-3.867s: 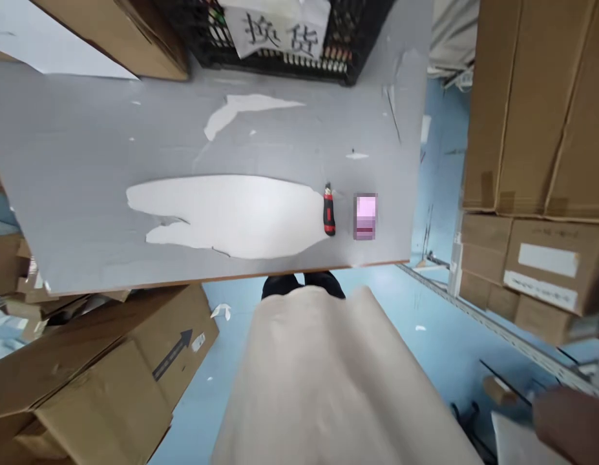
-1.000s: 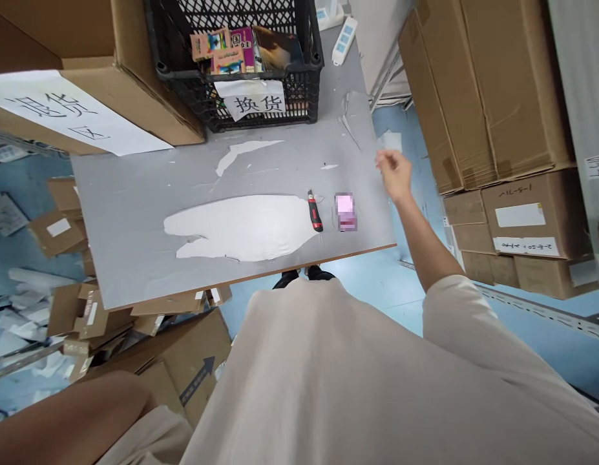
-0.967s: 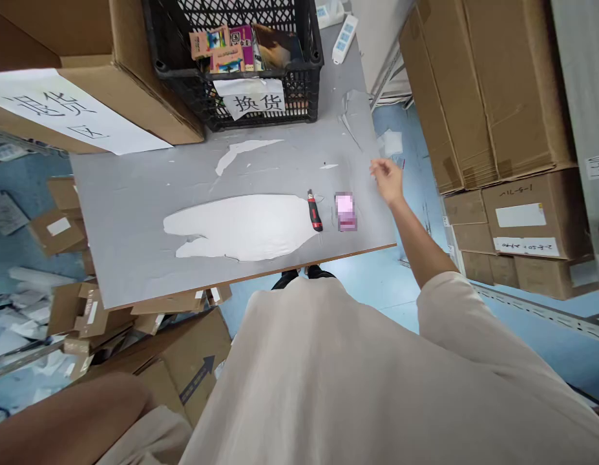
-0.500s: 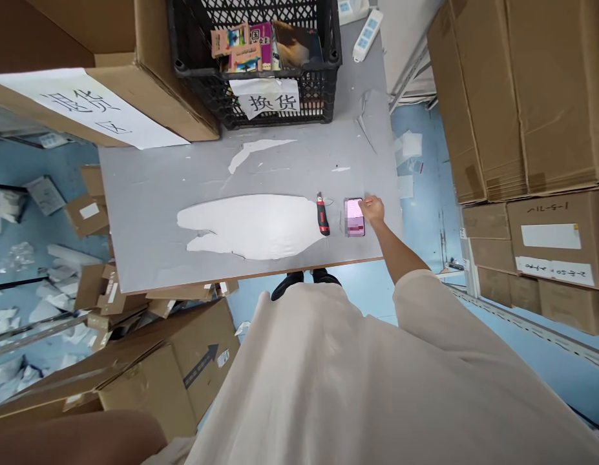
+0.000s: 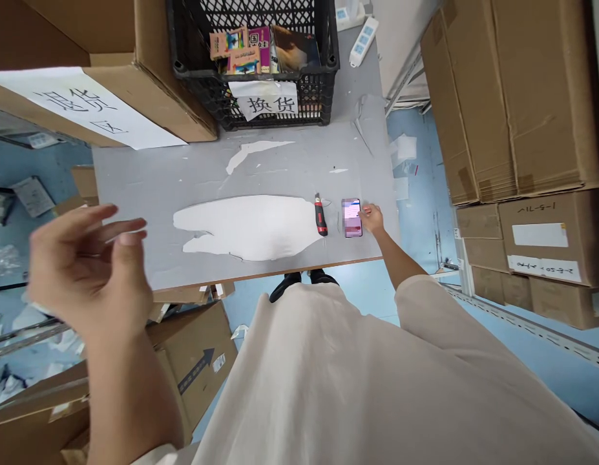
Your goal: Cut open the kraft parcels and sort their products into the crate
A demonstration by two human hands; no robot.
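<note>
My left hand (image 5: 93,271) is raised at the left, above the table's left edge, with nothing in it. Its fingers are loosely bent and apart from the thumb. A smartphone (image 5: 352,218) with a lit pinkish screen lies flat near the table's right end. Beside the phone's right edge is my right hand (image 5: 372,218), loosely curled with a fingertip at the edge, not gripping the phone. A red and black utility knife (image 5: 320,216) rests left of the phone, next to a white flat sheet (image 5: 251,226) with an irregular, notched outline.
A black crate (image 5: 202,93) holding small colourful boxes stands at the table's back. Left of it is a large cardboard box (image 5: 176,103). A white power strip (image 5: 364,42) and paper scraps (image 5: 255,150) lie on the grey table (image 5: 134,187). Stacked cartons (image 5: 517,97) stand at right.
My left hand has risen into view at the left. My right hand has drawn back slightly from the phone's screen to its right edge. The view has shifted a little.
</note>
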